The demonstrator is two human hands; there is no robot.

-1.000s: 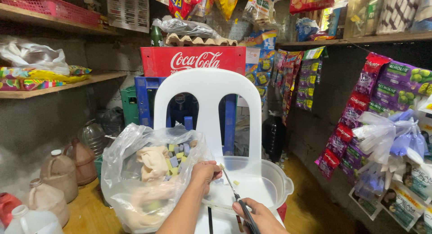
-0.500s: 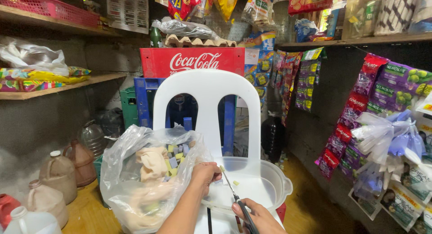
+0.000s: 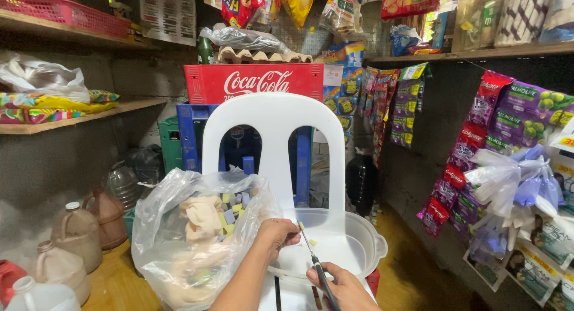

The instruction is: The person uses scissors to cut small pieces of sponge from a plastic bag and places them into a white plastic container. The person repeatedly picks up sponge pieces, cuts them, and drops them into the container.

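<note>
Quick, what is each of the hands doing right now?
Left hand: closed, pinching something small at the scissors' tip; what it is cannot be told.
Right hand: closed on the scissors.

Single head-worn view, looking forward and slightly down, close over white chair (image 3: pixel 274 143); shelves beyond

Glossy white plastic chair (image 3: pixel 274 117), thin crinkled clear plastic bag (image 3: pixel 179 251), shiny metal scissors (image 3: pixel 311 251), smooth translucent basin (image 3: pixel 365 239).
</note>
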